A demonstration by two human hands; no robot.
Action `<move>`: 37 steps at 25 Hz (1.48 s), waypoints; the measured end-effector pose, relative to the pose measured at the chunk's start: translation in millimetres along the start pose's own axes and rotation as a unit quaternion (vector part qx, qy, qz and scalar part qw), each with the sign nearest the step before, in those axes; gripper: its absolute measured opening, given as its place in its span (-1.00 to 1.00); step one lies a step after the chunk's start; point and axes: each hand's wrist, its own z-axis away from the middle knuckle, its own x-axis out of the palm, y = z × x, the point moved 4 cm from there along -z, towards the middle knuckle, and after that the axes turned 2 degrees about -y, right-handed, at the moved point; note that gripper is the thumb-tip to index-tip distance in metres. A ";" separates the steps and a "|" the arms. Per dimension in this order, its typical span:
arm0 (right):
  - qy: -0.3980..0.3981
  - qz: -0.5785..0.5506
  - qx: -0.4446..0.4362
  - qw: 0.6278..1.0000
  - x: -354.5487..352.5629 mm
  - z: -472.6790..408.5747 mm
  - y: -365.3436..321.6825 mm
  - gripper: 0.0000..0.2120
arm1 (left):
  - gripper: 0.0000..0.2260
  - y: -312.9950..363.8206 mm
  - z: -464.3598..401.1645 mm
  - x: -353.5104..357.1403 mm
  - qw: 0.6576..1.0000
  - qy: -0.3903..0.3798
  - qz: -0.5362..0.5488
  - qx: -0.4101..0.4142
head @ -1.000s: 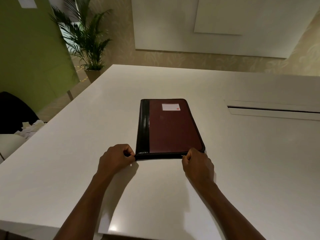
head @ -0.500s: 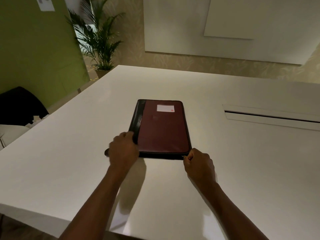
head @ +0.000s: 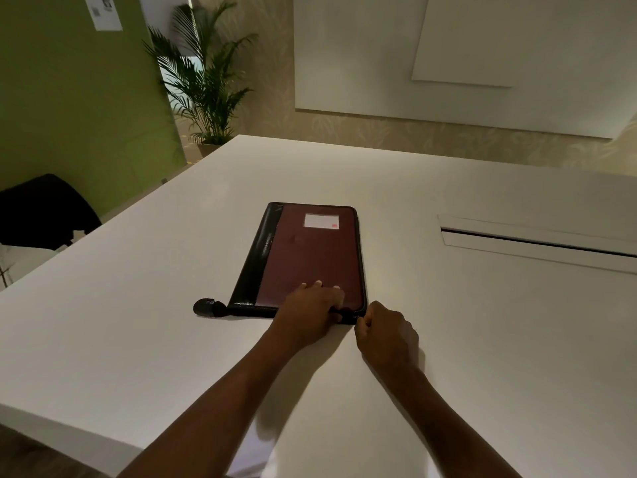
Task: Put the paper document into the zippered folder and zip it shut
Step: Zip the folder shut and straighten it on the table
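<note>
zippered folder [head: 303,257] flat on surface [head: 482,339], closed. left hand [head: 310,313] fingers spread, pressing cover; right hand [head: 384,331] fingers pinched at near corner, apparently zipper pull. zipping step; next: steady pull along edge.

Closed folder [head: 310,257] flat on table [head: 482,339], maroon cover up, black spine strip along left side, white label [head: 321,221] at far end. Left hand [head: 312,312] pressing down on near edge, fingertips [head: 319,283] spread on cover just beyond grip, thumb at edge. Right hand [head: 384,331] curled just right of it at near right corner, pinching what looks like zipper pull, too small to confirm. Dark tab [head: 206,308] sticking out left of grip, past spine corner. Slot [head: 537,241] well right; plant [head: 203,84] far left.
</note>
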 end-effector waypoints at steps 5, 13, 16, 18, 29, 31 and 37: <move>0.021 -0.001 0.003 1.000 -0.9 -7.3 8.0 -0.81 | -0.80 3.6 4.9 -2.6 0.998 0.051 -0.033 0.023; 0.002 -0.002 -0.005 1.000 4.2 -39.3 16.7 -0.83 | -0.76 4.3 8.0 -3.7 0.997 0.056 -0.034 0.042; -0.004 0.000 -0.016 1.000 6.1 -55.0 16.4 -0.83 | -0.81 6.8 9.5 -7.9 0.995 0.063 -0.038 0.065; -0.005 -0.003 -0.017 1.000 6.2 -66.1 14.3 -0.81 | -0.85 7.5 10.4 -10.9 0.996 0.057 -0.034 0.067; -0.027 -0.015 -0.044 0.999 9.8 -98.7 14.2 -0.85 | -0.80 -25.4 -38.1 -10.6 0.999 -0.025 0.042 -0.023; -0.037 -0.030 -0.056 0.997 10.2 -102.5 16.2 -0.88 | -0.65 -36.1 -56.0 1.6 0.997 -0.053 0.022 -0.049; -0.012 -0.055 -0.087 0.995 13.6 -108.1 21.6 -0.88 | -0.40 -64.9 -106.4 20.7 0.989 -0.097 -0.010 -0.113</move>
